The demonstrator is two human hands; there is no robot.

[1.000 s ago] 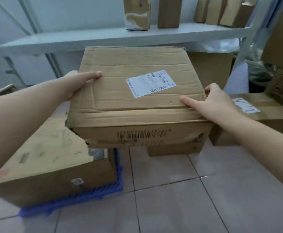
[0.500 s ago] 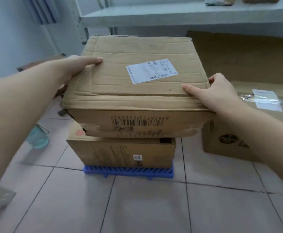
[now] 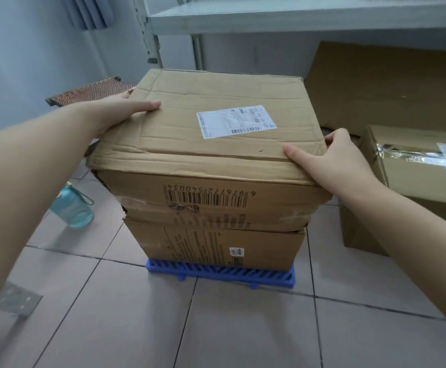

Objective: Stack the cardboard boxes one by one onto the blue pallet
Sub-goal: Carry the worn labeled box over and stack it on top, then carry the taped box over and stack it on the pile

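Observation:
A worn cardboard box (image 3: 211, 144) with a white shipping label and a barcode on its front lies on top of a lower cardboard box (image 3: 216, 248). That lower box stands on the blue pallet (image 3: 216, 273) on the tiled floor. My left hand (image 3: 118, 110) grips the top box's left edge, thumb on the lid. At the box's near right corner, my right hand (image 3: 333, 160) holds on with fingers down the side. The top box overhangs the lower one a little at the front and right.
Another cardboard box (image 3: 412, 192) with shiny tape stands on the floor at the right, a large flat cardboard sheet (image 3: 386, 83) behind it. A teal water bottle (image 3: 72, 208) lies left of the pallet. A grey shelf (image 3: 296, 14) runs overhead at the back.
The box I hold has come down from above the lower box onto its top. My view has moved closer to the pallet and both hands keep the same grip.

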